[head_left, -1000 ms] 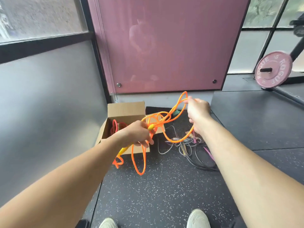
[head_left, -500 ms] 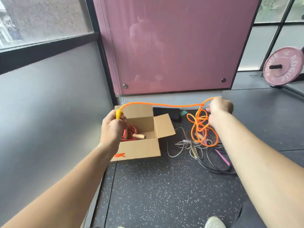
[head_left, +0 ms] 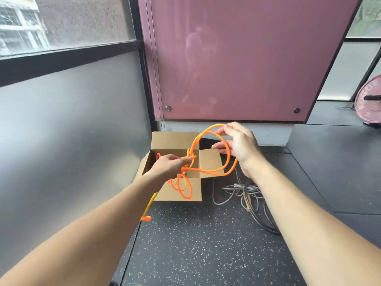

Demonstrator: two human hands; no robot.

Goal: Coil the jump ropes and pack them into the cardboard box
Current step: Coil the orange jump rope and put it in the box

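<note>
Soft daylight entered through the window [head_left: 61,19] at the upper left and made the scene evenly bright. The frosted wall [head_left: 72,124] below carried a pale sheen; the glossy pink panel [head_left: 237,58] held a faint reflection. Shadows on the floor [head_left: 206,248] were weak. Straight lines bowed toward the frame edges. The left hand [head_left: 168,166] and orange rope [head_left: 208,171] looked slightly motion-soft.

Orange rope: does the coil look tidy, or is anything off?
Uneven: the right hand holds one big loop of the orange rope, small loops sag below the left hand, and its yellow handle dangles loose.
</note>
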